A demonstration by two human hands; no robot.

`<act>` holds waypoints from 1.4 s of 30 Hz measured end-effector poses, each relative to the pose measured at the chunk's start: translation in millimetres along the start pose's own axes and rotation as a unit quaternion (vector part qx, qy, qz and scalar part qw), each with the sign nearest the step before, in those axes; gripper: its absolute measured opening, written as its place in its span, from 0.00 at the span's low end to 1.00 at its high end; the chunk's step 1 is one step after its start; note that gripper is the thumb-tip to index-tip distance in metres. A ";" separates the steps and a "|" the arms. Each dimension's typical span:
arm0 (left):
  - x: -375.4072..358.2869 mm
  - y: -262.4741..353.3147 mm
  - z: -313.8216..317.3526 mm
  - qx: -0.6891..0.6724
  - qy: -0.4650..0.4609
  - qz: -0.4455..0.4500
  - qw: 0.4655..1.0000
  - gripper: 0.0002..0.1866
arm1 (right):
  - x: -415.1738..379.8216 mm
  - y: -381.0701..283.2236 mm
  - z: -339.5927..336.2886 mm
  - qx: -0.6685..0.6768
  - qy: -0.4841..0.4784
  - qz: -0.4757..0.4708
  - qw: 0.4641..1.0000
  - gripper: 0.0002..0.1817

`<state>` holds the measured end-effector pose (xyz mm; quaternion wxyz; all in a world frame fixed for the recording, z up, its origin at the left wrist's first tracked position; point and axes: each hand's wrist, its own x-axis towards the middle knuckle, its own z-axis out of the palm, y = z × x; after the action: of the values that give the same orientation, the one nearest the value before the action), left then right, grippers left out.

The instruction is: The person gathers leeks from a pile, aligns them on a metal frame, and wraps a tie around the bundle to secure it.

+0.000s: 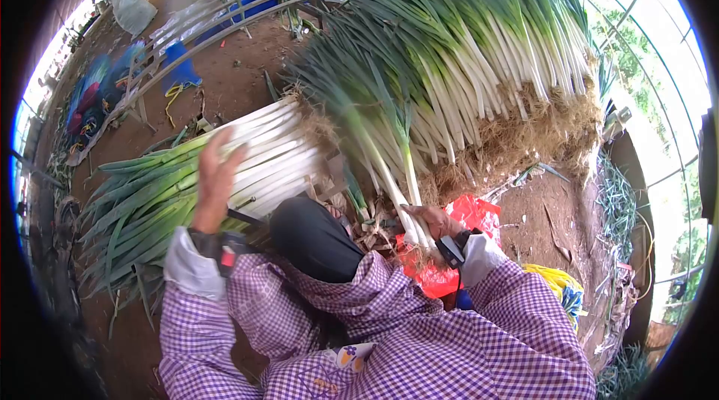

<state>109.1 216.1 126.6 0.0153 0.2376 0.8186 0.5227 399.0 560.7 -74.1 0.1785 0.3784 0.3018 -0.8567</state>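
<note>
My left hand is raised over a flat pile of leeks, its fingers apart and nothing in them. That pile lies with green tops to the left and white, rooted ends to the right. My right hand grips a few leeks low on their white stalks, close to the roots. Their green leaves slant up and left, slightly blurred. Behind them rises a large stack of leeks, white stalks and tangled brown roots facing me. Crumpled red plastic lies beneath and behind my right hand.
A metal frame with blue and clear plastic stands on the dirt floor at the upper left. Yellow strands sit right of my right sleeve. Loose green leaves line the right edge, by a wire-framed wall.
</note>
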 end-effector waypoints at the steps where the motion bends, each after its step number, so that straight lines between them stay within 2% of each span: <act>1: -10.7 29.0 30.1 -0.126 -0.004 -0.027 0.992 0.23 | -2.3 -0.9 2.0 -0.015 -0.010 -0.004 1.000 0.16; 4: -56.7 68.1 114.6 -0.297 -0.146 -0.154 0.931 0.31 | -12.9 -5.3 6.9 -0.066 -0.030 -0.007 0.997 0.17; 6: -84.2 61.5 182.9 -0.347 -0.188 -0.261 0.881 0.36 | -19.7 -0.1 9.5 -0.061 -0.043 -0.012 0.997 0.17; 7: -96.0 49.2 219.8 -0.363 -0.168 -0.333 0.854 0.32 | -23.1 2.2 8.9 -0.059 -0.049 -0.014 0.997 0.17; 9: -113.9 -10.3 298.6 -0.422 -0.137 -0.394 0.805 0.21 | -48.9 9.8 17.5 -0.045 -0.039 -0.027 0.998 0.17; 10: -122.7 -39.4 337.3 -0.450 -0.118 -0.423 0.778 0.17 | -68.5 12.2 29.9 -0.047 -0.030 -0.020 0.998 0.18; 11: -134.0 -71.1 374.1 -0.499 -0.070 -0.411 0.760 0.15 | -80.6 16.0 36.0 -0.047 -0.020 -0.011 0.999 0.18; 13: -150.5 -38.1 360.9 -0.533 -0.055 -0.455 0.711 0.18 | -94.8 25.6 24.8 -0.072 -0.007 -0.014 0.997 0.17; 15: -155.5 -33.3 352.7 -0.476 -0.121 -0.481 0.726 0.16 | -105.3 32.3 24.0 -0.105 0.029 -0.034 0.993 0.15; 17: -163.4 -46.4 363.7 -0.438 -0.168 -0.485 0.738 0.16 | -102.3 43.0 16.4 -0.087 0.023 -0.048 0.995 0.14; 18: -166.8 -28.3 352.7 -0.494 -0.116 -0.518 0.689 0.15 | -107.4 42.6 19.6 -0.087 0.017 -0.048 0.995 0.15; 19: -170.6 -33.1 357.4 -0.496 -0.120 -0.519 0.686 0.16 | -113.7 42.6 24.0 -0.085 0.011 -0.049 0.995 0.15; 21: -171.2 -53.9 368.9 -0.501 -0.127 -0.517 0.683 0.16 | -120.6 42.2 28.7 -0.142 0.028 -0.089 0.985 0.17; 22: -176.6 -127.3 404.2 -0.527 -0.175 -0.528 0.643 0.15 | -120.1 41.7 29.7 -0.155 0.040 -0.095 0.982 0.17; 25: -175.6 -123.0 402.1 -0.476 -0.100 -0.547 0.681 0.15 | -122.8 38.0 27.0 -0.219 0.081 -0.127 0.964 0.16; 26: -172.8 -118.7 393.9 -0.457 -0.133 -0.551 0.685 0.14 | -126.8 35.5 24.8 -0.245 0.095 -0.140 0.955 0.16; 29: -168.0 -38.2 350.8 -0.449 -0.092 -0.545 0.702 0.13 | -153.0 14.2 30.5 -0.332 0.159 -0.174 0.913 0.16; 31: -169.8 -49.9 359.8 -0.441 -0.080 -0.555 0.701 0.11 | -180.7 -4.1 48.8 -0.360 0.194 -0.209 0.888 0.15; 33: -175.0 -64.5 370.4 -0.445 -0.078 -0.534 0.715 0.11 | -208.2 -24.8 62.3 -0.345 0.180 -0.257 0.885 0.15; 36: -182.8 -93.5 404.8 -0.400 -0.024 -0.479 0.781 0.09 | -236.3 -51.7 96.1 -0.370 0.199 -0.332 0.845 0.14; 39: -181.8 -82.8 408.3 -0.378 -0.025 -0.443 0.812 0.07 | -218.8 -87.2 98.0 -0.393 0.232 -0.451 0.767 0.13; 40: -180.1 -81.1 407.0 -0.372 -0.038 -0.436 0.818 0.08 | -212.7 -98.9 99.4 -0.464 0.243 -0.487 0.699 0.13; 42: -180.7 -68.7 398.4 -0.402 -0.023 -0.439 0.803 0.08 | -199.3 -105.1 111.3 -0.453 0.239 -0.464 0.723 0.15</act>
<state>352.7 457.5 -153.5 0.3562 -0.1626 0.5516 0.7365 412.2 582.8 175.9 -0.1697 0.2575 0.8242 -0.4750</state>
